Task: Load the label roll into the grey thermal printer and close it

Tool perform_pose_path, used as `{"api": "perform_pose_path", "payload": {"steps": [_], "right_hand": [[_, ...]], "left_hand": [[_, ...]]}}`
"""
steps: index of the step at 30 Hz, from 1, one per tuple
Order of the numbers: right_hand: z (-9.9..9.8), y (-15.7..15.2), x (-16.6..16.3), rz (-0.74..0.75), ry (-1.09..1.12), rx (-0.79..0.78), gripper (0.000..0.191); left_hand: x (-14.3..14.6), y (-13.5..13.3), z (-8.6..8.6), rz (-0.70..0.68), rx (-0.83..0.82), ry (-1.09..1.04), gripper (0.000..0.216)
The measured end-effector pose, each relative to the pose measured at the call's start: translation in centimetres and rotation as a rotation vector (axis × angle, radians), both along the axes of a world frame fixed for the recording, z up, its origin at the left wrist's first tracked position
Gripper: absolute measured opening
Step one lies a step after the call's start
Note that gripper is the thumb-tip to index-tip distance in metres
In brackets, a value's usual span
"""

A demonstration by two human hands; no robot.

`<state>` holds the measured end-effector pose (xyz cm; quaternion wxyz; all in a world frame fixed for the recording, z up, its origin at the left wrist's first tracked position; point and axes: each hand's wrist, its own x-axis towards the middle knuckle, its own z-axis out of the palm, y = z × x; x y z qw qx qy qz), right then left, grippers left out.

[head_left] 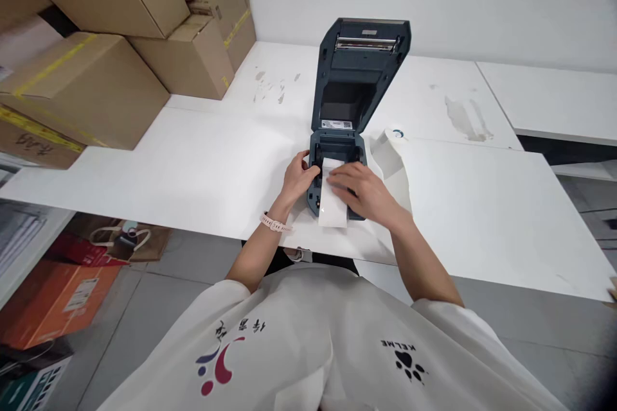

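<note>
Nearest, in front of the printer (337, 139), is the person's white shirt (289, 334), with printed logos. A pale wristband (276, 223) circles the left wrist, front-left of the printer. A white paper strip (331, 213) lies inside the printer's uncovered base and runs out over its front edge. The right hand (366, 192) comes in from the printer's right side, its fingers loosely extended over the strip and slightly blurred; they look released, not pinching. The left hand (295, 180) is at the printer's left wall, thumb over the rim; whether its fingers grip there, I cannot tell. The printer stands on the white surface (231, 167), its lid (359, 67) raised and tilted back. Just right of the printer, a curled white sheet (394, 173) lies on the surface. Well left of the printer and reaching farther back, cardboard boxes (128, 80) are stacked. Behind the printer is a white wall (457, 0).
</note>
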<state>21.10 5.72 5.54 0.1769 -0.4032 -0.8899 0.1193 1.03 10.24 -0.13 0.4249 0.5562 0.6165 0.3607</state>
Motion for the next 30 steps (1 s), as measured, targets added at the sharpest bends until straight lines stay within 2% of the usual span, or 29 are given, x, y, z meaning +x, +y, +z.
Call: {"api": "perform_pose_path", "payload": {"steps": [4, 7, 9, 11, 13, 16, 18, 21, 26, 30], "right_hand": [[-1.9, -4.0, 0.7, 0.001, 0.095, 0.033, 0.039], [-2.5, -5.3, 1.2, -0.01, 0.048, 0.042, 0.061], [-2.6, -5.7, 1.5, 0.012, 0.016, 0.024, 0.08], [-2.8, -5.8, 1.9, 0.031, 0.0, 0.019, 0.09], [-3.4, -5.8, 2.0, 0.014, 0.03, 0.057, 0.08], [-4.7, -5.7, 1.7, -0.075, 0.194, 0.159, 0.036], [-5.4, -5.7, 1.4, -0.125, 0.31, 0.184, 0.022], [-5.6, -5.6, 1.4, -0.132, 0.391, 0.113, 0.023], [-4.7, -5.5, 2.2, -0.082, 0.423, -0.08, 0.027], [-4.4, -5.5, 2.7, -0.078, 0.433, -0.144, 0.027]], "left_hand": [[0.4, 0.1, -0.4, -0.076, -0.043, -0.312, 0.096], [0.4, 0.2, -0.1, -0.143, -0.067, -0.422, 0.096], [0.4, 0.2, 0.1, -0.156, -0.057, -0.43, 0.093], [0.3, 0.2, 0.2, -0.162, -0.058, -0.434, 0.092], [0.3, 0.2, 0.0, -0.162, -0.066, -0.442, 0.092], [0.3, 0.3, -0.2, -0.168, -0.063, -0.464, 0.093], [0.3, 0.3, -0.3, -0.171, -0.062, -0.47, 0.092], [0.3, 0.4, -0.1, -0.161, -0.072, -0.473, 0.094], [0.4, 0.4, 0.1, -0.147, -0.093, -0.466, 0.097], [0.4, 0.4, 0.1, -0.15, -0.105, -0.477, 0.103]]}}
